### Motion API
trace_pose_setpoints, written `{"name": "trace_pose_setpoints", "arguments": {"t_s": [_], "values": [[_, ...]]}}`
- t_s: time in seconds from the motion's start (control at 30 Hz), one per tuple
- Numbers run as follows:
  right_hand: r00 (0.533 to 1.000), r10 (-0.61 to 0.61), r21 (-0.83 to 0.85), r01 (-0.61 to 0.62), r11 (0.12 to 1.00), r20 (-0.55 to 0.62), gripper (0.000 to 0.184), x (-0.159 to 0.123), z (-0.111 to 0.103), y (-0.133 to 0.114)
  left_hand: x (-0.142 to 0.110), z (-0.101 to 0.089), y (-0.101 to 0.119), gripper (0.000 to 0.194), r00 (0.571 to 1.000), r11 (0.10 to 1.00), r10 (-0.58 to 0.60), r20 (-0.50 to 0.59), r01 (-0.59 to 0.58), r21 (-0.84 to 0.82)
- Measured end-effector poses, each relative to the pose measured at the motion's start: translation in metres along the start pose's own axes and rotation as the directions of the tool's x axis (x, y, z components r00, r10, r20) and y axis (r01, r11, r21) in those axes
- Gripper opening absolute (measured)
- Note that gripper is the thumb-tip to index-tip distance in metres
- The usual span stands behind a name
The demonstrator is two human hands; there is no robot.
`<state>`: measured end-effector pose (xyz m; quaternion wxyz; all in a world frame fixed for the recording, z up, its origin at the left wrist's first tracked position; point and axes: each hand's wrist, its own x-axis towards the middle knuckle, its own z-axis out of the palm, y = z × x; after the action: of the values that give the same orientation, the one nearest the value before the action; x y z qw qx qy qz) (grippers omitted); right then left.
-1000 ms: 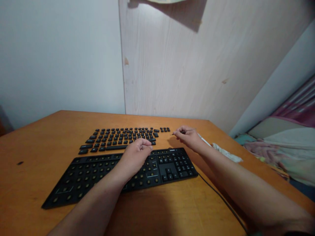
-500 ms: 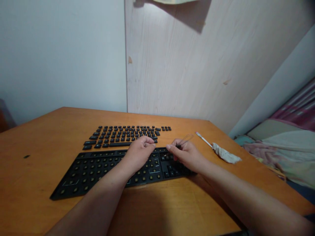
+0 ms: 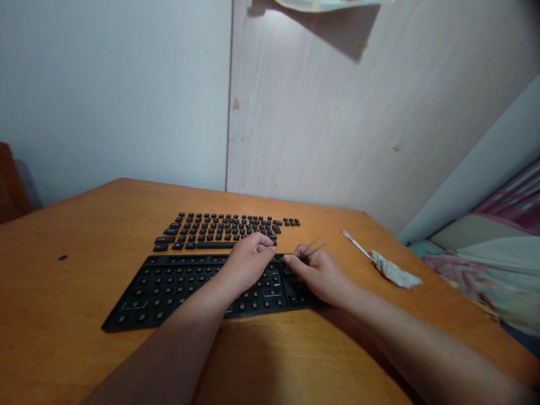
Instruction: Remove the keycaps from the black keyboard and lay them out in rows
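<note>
A black keyboard lies on the table, its left and middle keys off and their switch stems bare. Dark keycaps still sit at its right end, partly under my right hand. That hand is closed, pinching a thin wire keycap puller whose loop sticks up behind the fingers. My left hand hovers above the middle of the keyboard with thumb and forefinger pinched together; whatever is between them is hidden. Behind the keyboard, loose black keycaps stand in rows laid out like the key layout, partly behind my left hand.
To the right lies a white-handled brush, touching a crumpled whitish cloth or tissue. One small dark piece lies far left on the wooden table. A wall rises behind the table; bedding is beyond the right edge.
The view has turned slightly left, so everything sits farther right in the picture. My right hand has tilted a little, and the wire loop leans differently. My left hand stays pinched.
</note>
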<state>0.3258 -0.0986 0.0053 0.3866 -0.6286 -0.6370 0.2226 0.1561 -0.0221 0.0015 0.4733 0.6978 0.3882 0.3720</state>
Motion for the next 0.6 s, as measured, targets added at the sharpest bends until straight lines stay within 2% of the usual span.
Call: {"name": "trace_pose_setpoints", "arguments": {"t_s": [0.3,0.6], "values": [[1.000,0.016,-0.123,-0.014,0.992,0.011,0.027,0.0023,0.0054,0.0015,-0.0026,-0.0001,0.0024,0.019,1.000,1.000,0.018,0.007,-0.018,0.016],[1.000,-0.008,-0.073,0.010,0.997,0.025,0.025,0.0050,0.0085,0.0047,-0.0041,-0.0001,0.0041,0.016,1.000,1.000,0.014,0.018,-0.015,0.021]]}}
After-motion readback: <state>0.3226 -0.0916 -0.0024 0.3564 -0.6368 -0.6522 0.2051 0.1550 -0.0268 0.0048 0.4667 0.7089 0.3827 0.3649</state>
